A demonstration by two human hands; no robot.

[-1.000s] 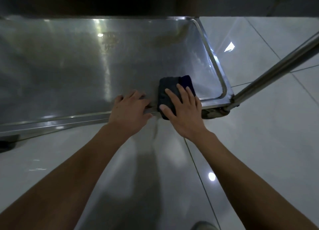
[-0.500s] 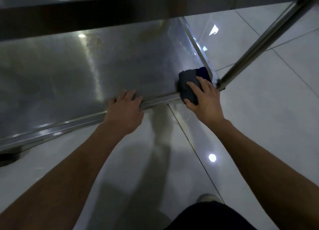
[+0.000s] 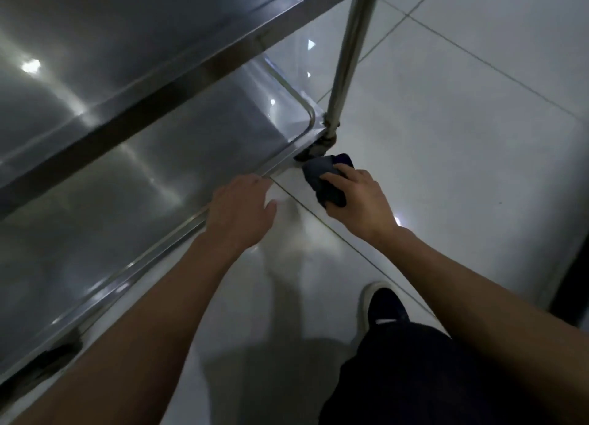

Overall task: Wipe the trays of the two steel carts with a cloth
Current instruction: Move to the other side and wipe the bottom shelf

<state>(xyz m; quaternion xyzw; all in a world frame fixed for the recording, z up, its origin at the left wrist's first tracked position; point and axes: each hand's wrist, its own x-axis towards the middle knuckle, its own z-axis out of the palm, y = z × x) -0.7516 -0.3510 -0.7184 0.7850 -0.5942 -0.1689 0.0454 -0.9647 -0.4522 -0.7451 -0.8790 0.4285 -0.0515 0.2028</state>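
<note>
Nearest, at the lower right, a dark shoe [image 3: 384,306] with a pale sole stands on the white tiled floor [image 3: 462,137], above a dark trouser leg [image 3: 424,377]. Farther in, the left hand [image 3: 240,209] lies at the near rim of the lower tray [image 3: 143,182], fingers curled toward the rim; whether they clasp it I cannot tell. Just right of it, the right hand [image 3: 357,198] holds a bunched dark cloth [image 3: 325,179] off the tray, over the floor beside the tray's near right corner and the caster under it. Beyond, the steel post [image 3: 349,51] rises from that corner to the upper tray [image 3: 127,42].
</note>
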